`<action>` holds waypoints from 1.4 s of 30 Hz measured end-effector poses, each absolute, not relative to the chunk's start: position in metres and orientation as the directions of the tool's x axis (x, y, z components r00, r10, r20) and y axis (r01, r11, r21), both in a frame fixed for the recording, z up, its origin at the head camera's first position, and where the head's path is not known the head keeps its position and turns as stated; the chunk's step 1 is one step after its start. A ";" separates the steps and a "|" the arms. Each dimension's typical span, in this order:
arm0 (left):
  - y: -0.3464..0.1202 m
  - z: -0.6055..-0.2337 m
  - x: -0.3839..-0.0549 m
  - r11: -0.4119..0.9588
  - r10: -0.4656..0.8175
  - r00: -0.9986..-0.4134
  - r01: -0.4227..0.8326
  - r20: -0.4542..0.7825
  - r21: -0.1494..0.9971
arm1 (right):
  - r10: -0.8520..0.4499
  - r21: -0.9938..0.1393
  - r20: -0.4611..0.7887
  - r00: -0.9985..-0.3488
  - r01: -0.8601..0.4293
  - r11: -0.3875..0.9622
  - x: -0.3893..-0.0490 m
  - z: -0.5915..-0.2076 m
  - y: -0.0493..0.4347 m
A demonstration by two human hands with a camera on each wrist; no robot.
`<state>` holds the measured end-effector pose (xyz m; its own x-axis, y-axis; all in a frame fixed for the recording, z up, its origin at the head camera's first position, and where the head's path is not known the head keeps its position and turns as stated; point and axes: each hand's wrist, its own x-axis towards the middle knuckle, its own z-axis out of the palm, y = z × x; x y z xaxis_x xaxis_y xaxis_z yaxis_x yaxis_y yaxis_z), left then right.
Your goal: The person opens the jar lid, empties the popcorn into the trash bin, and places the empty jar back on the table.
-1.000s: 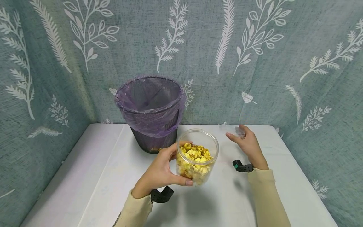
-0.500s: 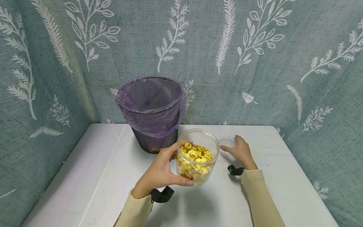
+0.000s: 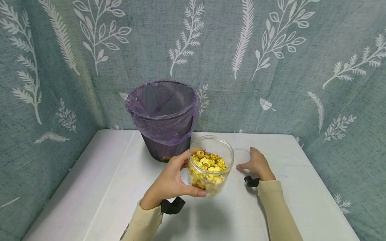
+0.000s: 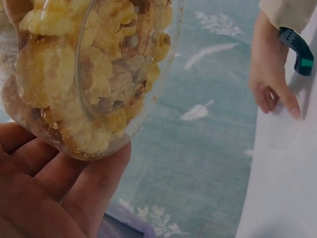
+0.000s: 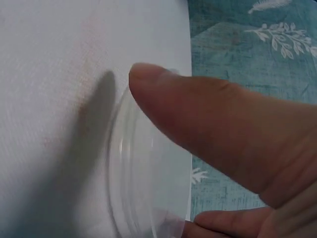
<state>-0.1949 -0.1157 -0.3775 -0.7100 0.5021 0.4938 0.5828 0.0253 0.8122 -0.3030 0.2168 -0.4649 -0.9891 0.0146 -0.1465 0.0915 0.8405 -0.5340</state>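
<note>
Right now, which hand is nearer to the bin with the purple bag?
Left. The left hand holds the popcorn jar in front of the bin; the right hand is farther away, off to the right, at the clear lid.

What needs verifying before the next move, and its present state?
1. Clear cylindrical plastic jar gripped by the left hand: ok.
2. Jar standing on the white table: not ok, held above it.
3. Yellow popcorn below the jar's rim: ok.
4. Clear round plastic lid off the jar: ok.
5. Right hand free of the lid: cannot tell.
6. Black mesh bin upright, purple plastic liner over its rim: ok.
</note>
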 end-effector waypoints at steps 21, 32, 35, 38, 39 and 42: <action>-0.133 -0.364 -0.190 0.008 0.484 -0.702 0.600 0.522 0.800 | -0.009 -0.913 0.212 -0.977 -0.202 0.355 -0.295 -0.413 0.176; -0.145 -0.357 -0.186 0.022 0.450 -0.715 0.608 0.535 0.794 | -0.144 -0.901 0.433 -0.890 -0.423 -0.095 -0.330 -0.326 0.087; -0.148 -0.358 -0.186 0.023 0.439 -0.715 0.614 0.544 0.789 | -0.170 -0.897 0.441 -0.881 -0.426 -0.119 -0.341 -0.313 0.069; -0.150 -0.361 -0.187 0.025 0.429 -0.709 0.629 0.560 0.777 | -0.180 -0.904 0.426 -0.886 -0.413 -0.107 -0.351 -0.308 0.055; -0.151 -0.361 -0.187 0.022 0.427 -0.706 0.632 0.564 0.774 | -0.184 -0.906 0.423 -0.887 -0.411 -0.099 -0.354 -0.307 0.051; -0.154 -0.361 -0.187 0.019 0.422 -0.701 0.641 0.574 0.768 | -0.198 -0.906 0.421 -0.885 -0.419 -0.054 -0.360 -0.309 0.042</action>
<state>-0.1865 -0.1538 -0.3611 -0.7011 0.4224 0.5745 0.6406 0.0193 0.7676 -0.3597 0.0423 -0.3088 -0.8852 -0.1979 0.4210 -0.4190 -0.0538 -0.9064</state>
